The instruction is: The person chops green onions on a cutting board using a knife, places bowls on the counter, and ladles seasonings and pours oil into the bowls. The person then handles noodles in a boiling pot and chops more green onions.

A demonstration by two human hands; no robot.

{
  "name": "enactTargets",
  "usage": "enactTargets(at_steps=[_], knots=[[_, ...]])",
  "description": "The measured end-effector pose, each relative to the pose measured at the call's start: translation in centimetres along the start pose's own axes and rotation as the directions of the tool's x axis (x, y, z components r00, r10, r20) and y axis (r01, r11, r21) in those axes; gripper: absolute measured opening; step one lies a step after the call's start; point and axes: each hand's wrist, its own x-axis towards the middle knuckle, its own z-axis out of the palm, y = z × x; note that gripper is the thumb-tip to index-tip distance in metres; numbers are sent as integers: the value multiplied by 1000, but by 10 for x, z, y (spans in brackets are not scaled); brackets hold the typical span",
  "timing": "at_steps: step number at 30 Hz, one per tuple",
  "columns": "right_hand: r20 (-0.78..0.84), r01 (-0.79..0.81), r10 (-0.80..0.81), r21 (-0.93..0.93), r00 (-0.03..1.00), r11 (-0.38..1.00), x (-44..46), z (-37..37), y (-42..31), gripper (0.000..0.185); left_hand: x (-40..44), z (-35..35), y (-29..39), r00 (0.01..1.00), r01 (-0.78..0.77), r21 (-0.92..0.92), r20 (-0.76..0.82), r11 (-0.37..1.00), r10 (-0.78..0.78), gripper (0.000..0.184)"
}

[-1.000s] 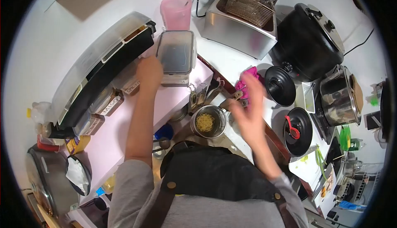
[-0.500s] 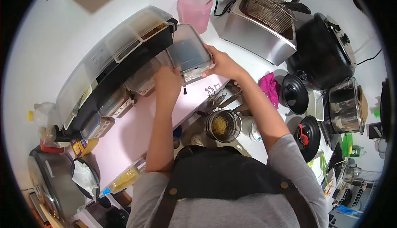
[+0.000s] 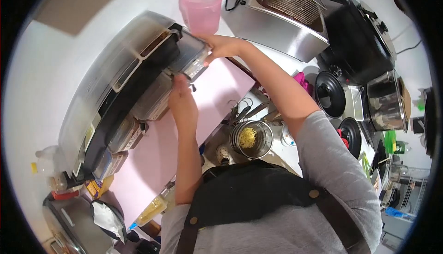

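Note:
A clear plastic container (image 3: 188, 51) with a lid sits partly beneath the black shelf of a long clear-covered rack (image 3: 124, 76). My right hand (image 3: 222, 46) grips its right side, thumb near the front corner and fingers toward the back. At the container's near left corner, my left hand (image 3: 182, 99) has its fingers stretched upward, touching or very close to it; they are slightly blurred. Just left of that hand stands another clear container (image 3: 154, 97) under the rack, with more labelled tubs (image 3: 127, 134) further left.
A pink bucket (image 3: 201, 12) and a steel fryer (image 3: 281, 23) with a wire basket stand behind. Below the pink counter (image 3: 157, 148) is a metal strainer pot (image 3: 263, 138) with noodles. Black lids (image 3: 330, 95) and large pots (image 3: 385, 99) lie to the right.
The container has slid back and left, further under the rack, with my right hand on it. My left hand's fingers have straightened upward. The whole view has shifted somewhat.

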Motion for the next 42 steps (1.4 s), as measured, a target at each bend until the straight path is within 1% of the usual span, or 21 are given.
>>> enactTargets(at_steps=[7,11,13,15,16,19,20,22,23,27,29,30,31,32,33,34,36,37,38,39,42], knots=[[-229,165,-254,-345,940,924,-13,16,7,103,4,4,-6,999,29,-178,29,984,-24,59],[-268,-204,67,-525,961,826,-136,-13,-37,74,-27,-41,23,938,-5,236,338,972,-77,53],[-363,-550,413,-532,835,644,-201,-23,-32,52,-46,-71,43,881,-54,319,462,946,-105,47],[-319,-648,632,-651,706,395,-245,-21,13,41,-54,-102,44,842,-17,313,516,950,-155,47],[-152,-661,752,-608,641,440,-258,-23,15,30,-56,-117,41,842,-15,315,515,949,-158,50],[-127,-628,710,-590,692,507,-260,-8,29,22,-61,-147,54,874,-144,380,483,914,-63,42],[-150,-645,685,-522,713,558,-259,-6,57,37,-70,-146,77,892,-127,361,448,924,-52,38],[-88,-551,680,-666,728,503,-242,-17,102,34,-72,-149,105,874,-169,249,485,953,28,41],[-8,-648,756,-522,654,555,-231,-32,104,31,-77,-149,119,856,-177,203,514,963,49,42],[-1,-400,558,-698,830,594,-178,-62,118,31,-98,-121,224,759,-438,326,634,838,150,42],[-165,-334,315,-715,935,615,-150,-54,114,30,-94,-99,259,615,-713,255,675,653,408,43],[-237,-286,167,-684,957,671,-137,-48,126,27,-91,-81,279,630,-750,333,622,572,464,46],[-267,-251,83,-693,960,676,-126,-43,124,24,-64,-62,288,546,-816,184,554,548,628,49],[-306,-277,82,-675,949,684,-117,-37,127,23,-46,-38,315,419,-908,251,506,336,754,66],[-326,-341,144,-700,934,627,-108,-31,125,23,-11,-11,341,402,-903,305,343,304,849,59],[-287,-198,22,-601,958,775,-127,-19,69,24,27,23,407,403,-897,320,307,306,862,58],[-366,-190,-17,-522,930,832,-147,-6,18,36,131,53,426,304,-747,596,-88,295,948,72],[-367,-136,-102,-567,925,812,-154,-1,11,42,185,54,436,314,-699,652,-86,292,945,77],[-347,-105,-114,-554,931,826,-176,0,-23,41,197,55,445,467,-526,810,21,258,884,76],[-357,-91,-142,-563,923,821,-193,2,-40,40,240,53,445,511,-636,700,65,326,857,70],[-409,1,-313,-606,857,795,-242,0,-67,27,279,53,447,574,-543,786,88,297,814,52]])
